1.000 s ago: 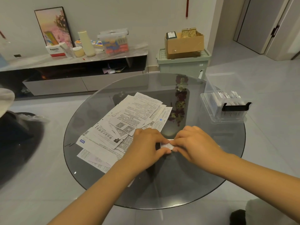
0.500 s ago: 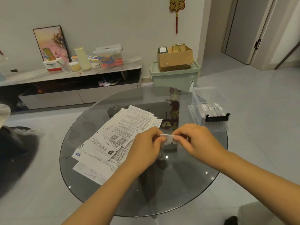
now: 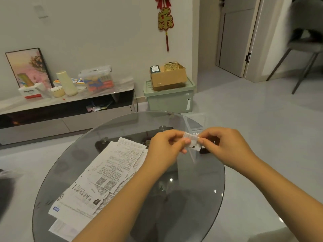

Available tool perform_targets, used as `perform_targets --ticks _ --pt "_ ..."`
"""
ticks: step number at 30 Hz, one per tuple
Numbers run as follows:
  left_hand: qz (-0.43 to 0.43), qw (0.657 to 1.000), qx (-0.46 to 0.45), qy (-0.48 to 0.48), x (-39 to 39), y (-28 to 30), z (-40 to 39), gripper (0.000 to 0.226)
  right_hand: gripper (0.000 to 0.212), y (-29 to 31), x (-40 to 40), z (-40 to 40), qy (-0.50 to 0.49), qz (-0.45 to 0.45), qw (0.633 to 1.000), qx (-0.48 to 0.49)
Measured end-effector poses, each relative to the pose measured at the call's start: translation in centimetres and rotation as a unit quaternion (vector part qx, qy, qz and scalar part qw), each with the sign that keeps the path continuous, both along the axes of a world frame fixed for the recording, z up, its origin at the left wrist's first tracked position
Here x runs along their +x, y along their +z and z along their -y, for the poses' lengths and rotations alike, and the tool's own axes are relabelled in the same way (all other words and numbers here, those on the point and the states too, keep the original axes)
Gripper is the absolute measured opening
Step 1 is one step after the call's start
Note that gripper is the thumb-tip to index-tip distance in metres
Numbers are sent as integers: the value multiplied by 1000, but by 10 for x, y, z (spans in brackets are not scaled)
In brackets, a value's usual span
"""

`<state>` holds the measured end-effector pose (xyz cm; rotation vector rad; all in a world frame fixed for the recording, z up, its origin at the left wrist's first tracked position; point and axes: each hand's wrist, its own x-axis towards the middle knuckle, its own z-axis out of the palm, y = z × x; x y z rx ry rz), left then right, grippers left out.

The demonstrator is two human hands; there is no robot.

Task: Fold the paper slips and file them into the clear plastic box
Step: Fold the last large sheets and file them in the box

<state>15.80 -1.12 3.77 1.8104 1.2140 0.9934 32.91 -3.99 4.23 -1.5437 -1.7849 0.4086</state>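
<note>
White folded slip (image 3: 191, 142) with fine black print, pinched between both hands; white sheets (image 3: 104, 175) dense with black text and square codes, one blue logo, left of the left hand (image 3: 164, 147); smoky grey glass table (image 3: 206, 198) beneath; clear box (image 3: 194, 123) just behind

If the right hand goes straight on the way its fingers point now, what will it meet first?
The right hand points leftward, its fingers pinching the folded slip. Past the slip, it would probably meet the left hand first, since that hand pinches the slip's other end. Their relative depth is unclear.
</note>
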Motion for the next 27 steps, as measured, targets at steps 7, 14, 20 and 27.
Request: perform_targets --ticks 7,14,20,27 --pt "-228 954 156 -113 44 -5 -40 32 14 -4 33 -20 -188 1 982 30" --pt "-354 863 240 -268 67 -17 -73 52 17 -11 42 -34 -225 -17 974 5" --pt "-394 830 270 -288 73 -29 -81 64 26 -17 42 -41 -235 44 971 -5" --pt "-396 827 298 -264 73 -34 -82 68 26 -21 38 -43 -232 98 968 -9"
